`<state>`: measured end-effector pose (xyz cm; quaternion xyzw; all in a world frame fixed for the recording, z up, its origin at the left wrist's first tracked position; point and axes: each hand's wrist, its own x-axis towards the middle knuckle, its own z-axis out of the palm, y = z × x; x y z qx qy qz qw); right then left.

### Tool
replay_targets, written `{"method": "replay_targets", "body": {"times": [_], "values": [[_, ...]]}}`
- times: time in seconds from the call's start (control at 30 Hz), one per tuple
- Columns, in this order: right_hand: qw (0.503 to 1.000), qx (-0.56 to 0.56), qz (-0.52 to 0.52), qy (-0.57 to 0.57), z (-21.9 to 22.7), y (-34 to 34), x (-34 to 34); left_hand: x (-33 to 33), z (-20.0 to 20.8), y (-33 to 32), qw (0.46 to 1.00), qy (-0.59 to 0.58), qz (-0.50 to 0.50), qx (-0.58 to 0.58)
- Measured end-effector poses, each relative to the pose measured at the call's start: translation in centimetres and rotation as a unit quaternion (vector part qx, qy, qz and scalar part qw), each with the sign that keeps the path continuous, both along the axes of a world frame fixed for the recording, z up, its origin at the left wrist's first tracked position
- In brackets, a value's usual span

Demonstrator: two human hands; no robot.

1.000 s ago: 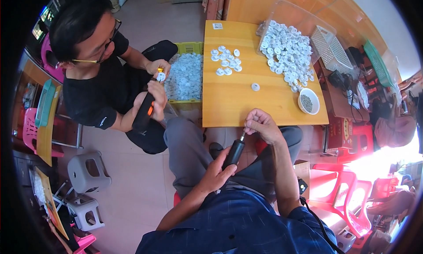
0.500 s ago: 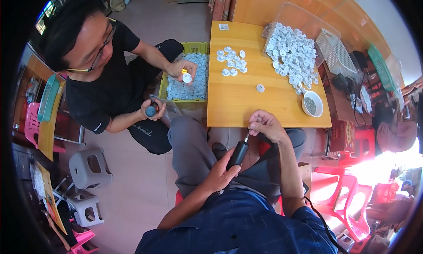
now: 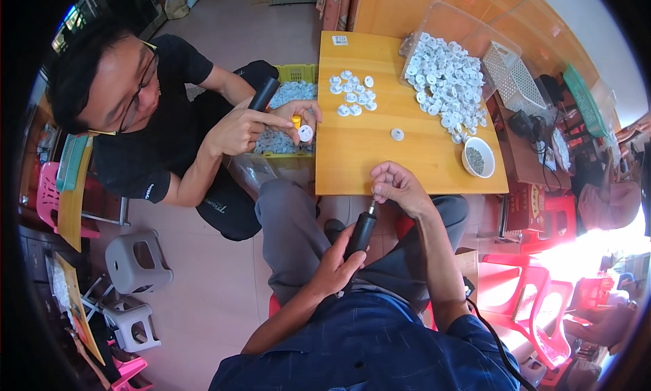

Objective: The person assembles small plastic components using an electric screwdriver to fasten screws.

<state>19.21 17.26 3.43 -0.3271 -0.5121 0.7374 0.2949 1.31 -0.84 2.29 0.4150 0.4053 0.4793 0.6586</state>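
Black electric screwdriver (image 3: 359, 233) sits gripped in the left hand (image 3: 337, 267); right hand (image 3: 397, 187) fingers pinch its tip, perhaps around a small part.

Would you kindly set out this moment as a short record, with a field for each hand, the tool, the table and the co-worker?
left hand: left hand gripping the black electric screwdriver by its body
right hand: right hand pinching at the screwdriver's tip, at the near edge of the wooden table
table: loose white round parts, a heap of the same parts, a small bowl of screws
co-worker: seated left, holding a white part and another black screwdriver
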Motion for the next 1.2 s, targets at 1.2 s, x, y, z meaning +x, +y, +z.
{"method": "replay_targets", "body": {"times": [1.2], "values": [[0.887, 0.324, -0.257, -0.208, -3.8, 6.1, -1.5, -0.8, -0.1, 0.4, 0.998, -0.018, 0.058, -0.010]]}}
